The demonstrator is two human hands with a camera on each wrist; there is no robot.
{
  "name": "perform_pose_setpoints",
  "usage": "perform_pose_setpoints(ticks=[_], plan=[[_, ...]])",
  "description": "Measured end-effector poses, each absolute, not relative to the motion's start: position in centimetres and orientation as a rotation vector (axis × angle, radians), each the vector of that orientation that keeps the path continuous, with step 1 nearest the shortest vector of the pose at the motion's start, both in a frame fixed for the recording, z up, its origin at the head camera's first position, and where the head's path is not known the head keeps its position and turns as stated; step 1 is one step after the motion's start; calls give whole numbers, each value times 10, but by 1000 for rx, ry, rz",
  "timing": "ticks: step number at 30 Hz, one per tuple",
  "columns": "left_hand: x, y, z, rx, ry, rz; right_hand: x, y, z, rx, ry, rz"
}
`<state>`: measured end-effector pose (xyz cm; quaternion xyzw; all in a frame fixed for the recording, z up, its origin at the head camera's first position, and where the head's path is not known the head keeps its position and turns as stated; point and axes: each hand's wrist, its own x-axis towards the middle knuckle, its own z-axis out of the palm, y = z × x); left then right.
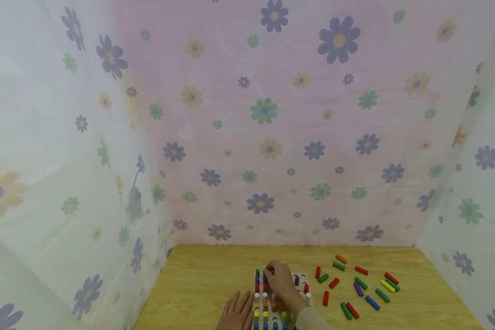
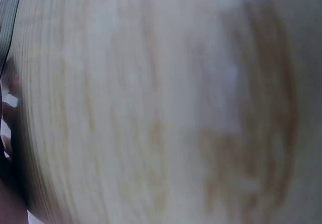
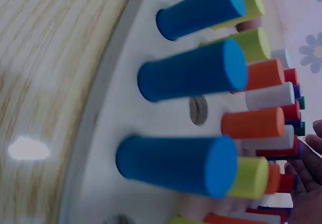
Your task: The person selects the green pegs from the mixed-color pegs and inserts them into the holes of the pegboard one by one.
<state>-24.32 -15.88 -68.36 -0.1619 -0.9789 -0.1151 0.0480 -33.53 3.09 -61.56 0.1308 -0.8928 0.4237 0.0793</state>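
Observation:
A pale pegboard stands at the table's front, with coloured round pegs upright in rows. Blue pegs fill much of the nearest row; yellow, orange, white, red, purple and green ones stand farther back. My right hand reaches over the board to its far left part. Its thumb and fingertips pinch at a peg beside a purple peg; the fingers hide the pinched peg's colour. My left hand lies flat on the table, fingers spread, fingertips right at the board's left edge.
Loose pegs lie scattered on the wooden table right of the board, among them a yellow peg, a blue peg and an orange peg. Flowered cloth walls in the table's back and sides.

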Motion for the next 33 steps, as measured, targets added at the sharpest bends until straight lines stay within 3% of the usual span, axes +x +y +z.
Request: perform_pose_setpoints(ticks=[12,33], plan=[[-246,-158,-684,-455,-3016,-352,-325,56,-587,457,-2693,1264],[-246,-158,-681,-493,-3038,-378,-296,108,-579,525,-2725,1407]])
